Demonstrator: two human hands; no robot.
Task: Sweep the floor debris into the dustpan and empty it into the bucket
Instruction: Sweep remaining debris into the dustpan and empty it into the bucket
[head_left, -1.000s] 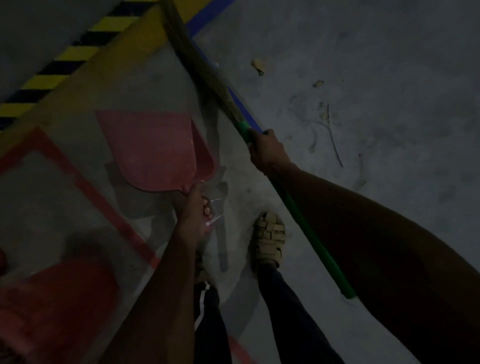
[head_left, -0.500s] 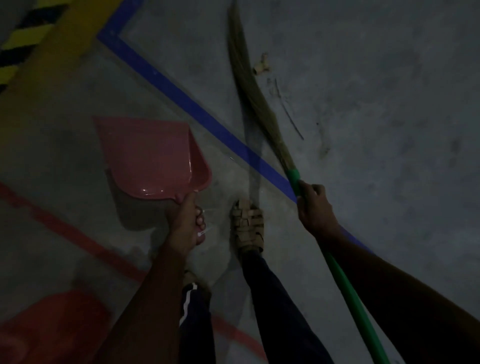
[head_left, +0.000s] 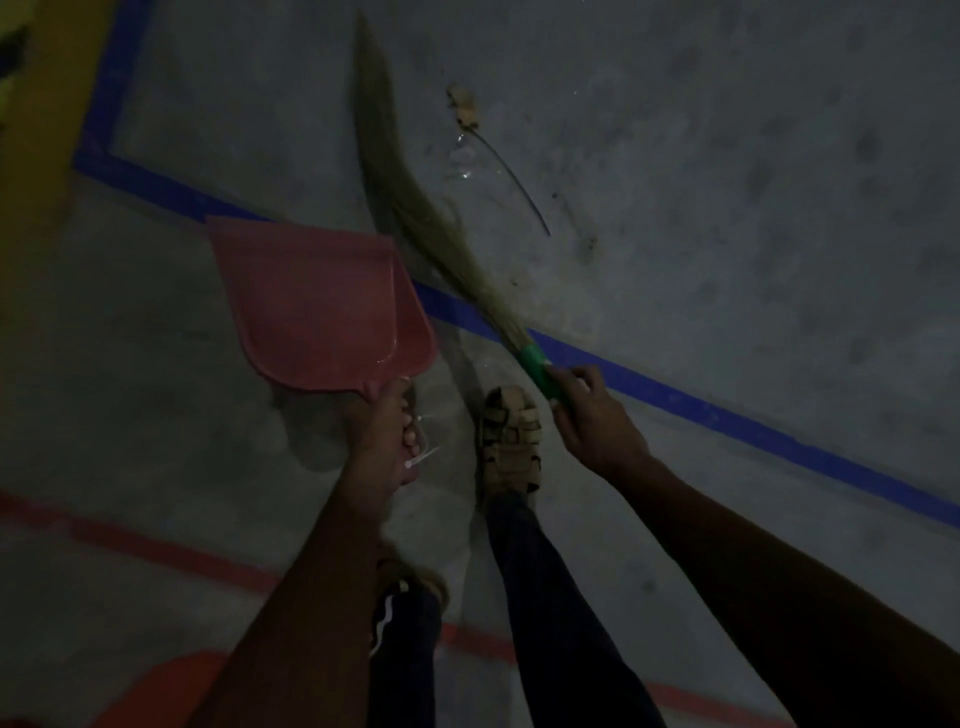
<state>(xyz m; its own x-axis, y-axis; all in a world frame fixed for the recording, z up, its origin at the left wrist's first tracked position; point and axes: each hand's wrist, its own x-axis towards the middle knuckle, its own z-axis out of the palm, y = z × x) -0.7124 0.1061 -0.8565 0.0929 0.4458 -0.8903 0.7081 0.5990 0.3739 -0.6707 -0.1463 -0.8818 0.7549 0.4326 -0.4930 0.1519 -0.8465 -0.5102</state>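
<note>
My left hand (head_left: 382, 441) grips the handle of a pink dustpan (head_left: 317, 306), held above the grey floor with its mouth pointing away from me. My right hand (head_left: 587, 415) holds the green handle of a grass broom (head_left: 410, 208); its bristles lie bent on the floor ahead. To the right of the bristles lie a crumpled brown scrap (head_left: 464, 107), a thin dark stick (head_left: 514, 179) and small specks. A red shape at the bottom left, perhaps the bucket (head_left: 156, 691), is partly hidden by my left arm.
A blue floor line (head_left: 727, 415) runs diagonally under the broom. A red line (head_left: 156, 548) crosses nearer to me. Yellow paint (head_left: 36, 130) borders the far left. My sandalled foot (head_left: 509, 441) stands between my hands. The scene is dim.
The view has shifted forward and right, away from the red shape. The broom has swung over the blue line, and its bristles now bend against the floor left of the debris.
</note>
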